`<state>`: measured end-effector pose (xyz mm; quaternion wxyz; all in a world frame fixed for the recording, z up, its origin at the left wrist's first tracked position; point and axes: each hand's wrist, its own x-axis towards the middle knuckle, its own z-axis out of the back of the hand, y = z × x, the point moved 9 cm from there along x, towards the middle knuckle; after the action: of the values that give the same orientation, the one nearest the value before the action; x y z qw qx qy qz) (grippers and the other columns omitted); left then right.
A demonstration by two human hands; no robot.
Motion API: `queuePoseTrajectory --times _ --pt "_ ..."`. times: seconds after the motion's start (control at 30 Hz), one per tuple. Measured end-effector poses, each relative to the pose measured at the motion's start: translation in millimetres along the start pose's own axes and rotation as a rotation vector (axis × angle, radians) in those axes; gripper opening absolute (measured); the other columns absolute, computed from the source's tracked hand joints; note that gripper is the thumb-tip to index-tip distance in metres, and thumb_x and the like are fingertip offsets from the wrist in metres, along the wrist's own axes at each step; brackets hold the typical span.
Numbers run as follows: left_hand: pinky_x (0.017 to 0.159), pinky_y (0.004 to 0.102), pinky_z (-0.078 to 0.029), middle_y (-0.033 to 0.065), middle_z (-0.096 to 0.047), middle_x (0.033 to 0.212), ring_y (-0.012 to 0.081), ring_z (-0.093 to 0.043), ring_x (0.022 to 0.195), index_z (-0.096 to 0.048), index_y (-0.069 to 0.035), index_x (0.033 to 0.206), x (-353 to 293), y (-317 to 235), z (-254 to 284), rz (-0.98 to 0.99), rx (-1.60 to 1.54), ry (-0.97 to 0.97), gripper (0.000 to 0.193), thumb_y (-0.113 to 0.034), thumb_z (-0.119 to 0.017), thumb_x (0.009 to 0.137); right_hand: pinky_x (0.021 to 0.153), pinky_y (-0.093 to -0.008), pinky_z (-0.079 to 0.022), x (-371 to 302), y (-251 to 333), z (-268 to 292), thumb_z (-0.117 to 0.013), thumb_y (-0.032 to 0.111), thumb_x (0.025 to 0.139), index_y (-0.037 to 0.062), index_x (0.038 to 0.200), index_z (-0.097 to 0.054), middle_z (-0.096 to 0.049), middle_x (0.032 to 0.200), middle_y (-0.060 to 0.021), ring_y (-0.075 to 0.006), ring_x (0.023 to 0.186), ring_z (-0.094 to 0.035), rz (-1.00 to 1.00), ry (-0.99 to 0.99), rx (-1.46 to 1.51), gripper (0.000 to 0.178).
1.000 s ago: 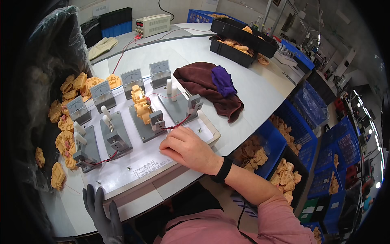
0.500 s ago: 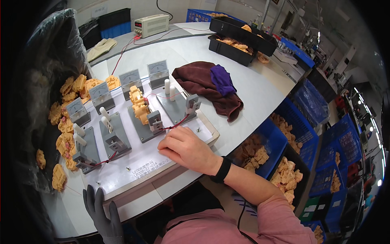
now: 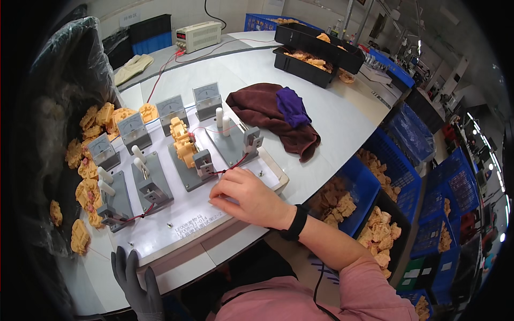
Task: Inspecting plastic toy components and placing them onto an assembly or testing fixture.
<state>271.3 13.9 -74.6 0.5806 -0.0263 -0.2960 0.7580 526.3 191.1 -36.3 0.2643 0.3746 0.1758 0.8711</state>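
Note:
My right hand (image 3: 251, 198), bare with a black wristband, rests on the white top of a test board (image 3: 201, 198), its fingers loosely curled and nothing visible in them. Just beyond it is a station (image 3: 188, 176) carrying a yellow-orange plastic gearbox part (image 3: 183, 142), with a red-and-black cable (image 3: 218, 172) by my fingertips. At the board's near left corner is my left hand (image 3: 136, 283) in a grey glove, fingers spread and holding nothing. Several grey stations with white pegs stand on the board, behind them a row of panel meters (image 3: 172, 113).
Yellow-orange parts (image 3: 88, 195) are heaped along the board's left, beside a plastic-lined container (image 3: 75, 59). A brown cloth (image 3: 262, 104) with a purple cloth (image 3: 293, 107) lies right. Farther back are a power supply (image 3: 201, 36) and black trays (image 3: 305, 67). Blue crates (image 3: 396, 187) of parts stand lower right.
Both hands stay in nearly the same places. My right hand's fingers have bent slightly more, and the view has shifted a little. The gearbox part remains on its station.

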Motion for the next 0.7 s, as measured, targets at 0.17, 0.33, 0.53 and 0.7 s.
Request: queuePoseTrajectory --times 0.17,0.33,0.53,0.7 --pt "0.120 0.0451 -0.024 0.0183 -0.041 0.153 0.0351 -0.030 0.147 -0.054 -0.001 0.137 -0.6 3.5 -1.0 0.000 0.012 0.002 0.046 -0.001 -0.056 0.091 0.085 -0.0372 -0.044 1.8 -1.9 -1.2 -0.070 0.014 0.089 0.0066 0.094 -0.066 -0.060 0.088 -0.0066 -0.0264 0.090 -0.057 -0.004 0.037 0.031 0.010" --pt "0.120 0.0451 -0.024 0.0178 -0.041 0.153 0.0347 -0.029 0.147 -0.054 -0.002 0.137 -0.3 3.0 -0.5 0.014 0.006 -0.001 0.046 0.000 -0.056 0.091 0.086 -0.0374 -0.044 2.6 -2.3 -3.2 -0.069 0.014 0.090 0.0065 0.094 -0.066 -0.059 0.088 -0.0067 -0.0263 0.090 -0.057 -0.013 0.059 0.029 0.009" --pt "0.120 0.0451 -0.024 0.0178 -0.041 0.153 0.0347 -0.029 0.147 -0.054 -0.002 0.136 0.6 -3.3 2.4 0.027 -0.019 -0.012 0.045 0.000 -0.056 0.091 0.086 -0.0376 -0.044 2.6 -2.3 -3.5 -0.069 0.014 0.090 0.0065 0.094 -0.066 -0.059 0.088 -0.0068 -0.0266 0.091 -0.057 -0.014 0.063 0.027 0.010" --pt "0.120 0.0452 -0.024 0.0178 -0.041 0.153 0.0346 -0.029 0.147 -0.054 -0.002 0.136 0.2 0.7 0.3 0.020 -0.005 -0.009 0.045 0.000 -0.056 0.092 0.087 -0.0378 -0.043 2.4 -2.7 -3.6 -0.069 0.014 0.090 0.0063 0.094 -0.066 -0.059 0.088 -0.0069 -0.0266 0.092 -0.057 -0.019 0.064 0.021 0.010"
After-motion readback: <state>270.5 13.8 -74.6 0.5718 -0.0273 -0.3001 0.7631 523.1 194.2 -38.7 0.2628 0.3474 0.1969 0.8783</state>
